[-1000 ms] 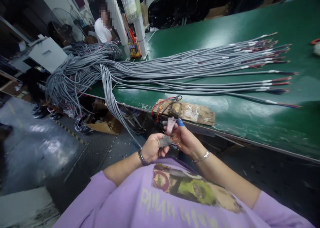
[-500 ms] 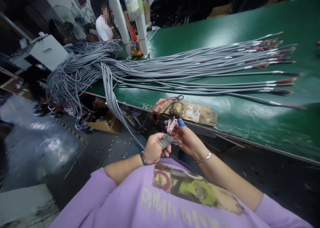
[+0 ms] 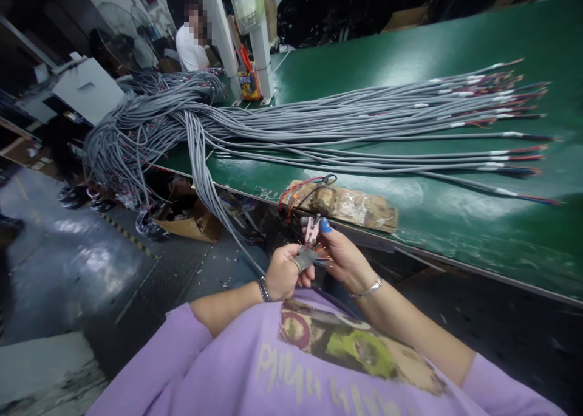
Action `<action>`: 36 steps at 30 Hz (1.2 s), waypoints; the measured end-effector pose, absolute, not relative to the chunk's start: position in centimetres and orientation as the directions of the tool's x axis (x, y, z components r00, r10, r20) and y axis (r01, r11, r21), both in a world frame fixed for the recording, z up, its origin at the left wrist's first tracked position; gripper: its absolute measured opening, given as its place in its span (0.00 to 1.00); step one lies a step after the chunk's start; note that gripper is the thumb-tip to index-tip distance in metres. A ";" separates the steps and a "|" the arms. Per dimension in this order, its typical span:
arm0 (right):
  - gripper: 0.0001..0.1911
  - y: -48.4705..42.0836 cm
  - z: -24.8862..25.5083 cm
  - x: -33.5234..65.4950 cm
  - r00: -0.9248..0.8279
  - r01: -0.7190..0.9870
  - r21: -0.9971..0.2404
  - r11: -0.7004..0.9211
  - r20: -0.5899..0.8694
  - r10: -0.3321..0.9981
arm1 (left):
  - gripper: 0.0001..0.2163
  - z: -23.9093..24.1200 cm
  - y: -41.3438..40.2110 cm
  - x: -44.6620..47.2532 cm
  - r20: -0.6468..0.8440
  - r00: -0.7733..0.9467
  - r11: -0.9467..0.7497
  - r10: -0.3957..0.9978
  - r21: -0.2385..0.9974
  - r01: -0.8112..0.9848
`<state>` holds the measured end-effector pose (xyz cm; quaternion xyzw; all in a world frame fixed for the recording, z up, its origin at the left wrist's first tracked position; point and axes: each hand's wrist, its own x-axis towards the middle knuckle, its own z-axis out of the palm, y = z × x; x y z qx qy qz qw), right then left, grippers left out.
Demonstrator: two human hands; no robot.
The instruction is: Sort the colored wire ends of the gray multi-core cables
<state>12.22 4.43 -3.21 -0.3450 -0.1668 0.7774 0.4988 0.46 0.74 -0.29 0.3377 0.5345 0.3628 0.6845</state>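
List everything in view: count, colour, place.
Bench: one, green, centre to right
Cables: many, grey, along bench, over its edge
Wires: several, multicoloured, in left grip
Clip-like piece: one, pink, in right grip
Board: one, brown, on bench's near edge
Box: one, white, left
Posts: two, white, top
Fan: one, grey, upper left
Cartons: several, brown, under and behind bench
Plastic: heap, black, back
Co-worker: one, white-topped, upper left
Shirt: one, purple, bottom
Left grip: one, dark-banded wrist, centre
Right grip: one, blue thumb-tip, centre
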 end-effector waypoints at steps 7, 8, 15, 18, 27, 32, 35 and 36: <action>0.20 4.1 -3.1 12.1 -0.338 -0.651 -0.586 -0.482 -0.345 0.876 | 0.25 0.0 0.5 0.1 -0.472 0.168 0.494 0.865 0.860 -0.128; 0.20 4.1 -3.0 12.1 -0.350 -0.652 -0.576 -0.493 -0.348 0.870 | 0.26 0.1 0.4 0.0 -0.472 0.168 0.494 0.865 0.860 -0.128; 0.27 3.6 -2.9 13.1 -0.461 -0.554 -0.613 -0.564 -0.339 0.820 | 0.27 0.2 0.0 -1.2 -0.445 0.237 0.467 0.864 0.883 -0.046; 0.26 3.3 -2.9 13.9 -0.491 -0.411 -0.739 -0.534 -0.315 0.813 | 0.25 0.3 0.0 -1.3 -0.456 0.275 0.463 0.847 0.886 0.043; 0.14 3.3 -1.9 15.2 -0.472 -0.046 -0.967 -0.249 -0.199 0.859 | 0.21 0.2 0.3 -1.5 -0.514 0.350 0.468 0.783 0.858 0.213; 0.12 3.9 -3.5 15.5 -0.173 0.047 -0.986 -0.161 -0.167 0.971 | 0.22 0.8 0.2 -2.0 -0.573 0.431 0.509 0.697 0.819 0.264; 0.15 3.9 -4.2 15.7 -0.143 -0.120 -0.955 -0.271 -0.253 0.957 | 0.25 0.5 0.3 -2.3 -0.545 0.427 0.528 0.721 0.832 0.170; 0.17 3.8 -4.4 15.7 -0.167 -0.205 -0.922 -0.329 -0.298 0.940 | 0.25 0.3 0.4 -2.3 -0.528 0.412 0.529 0.743 0.840 0.122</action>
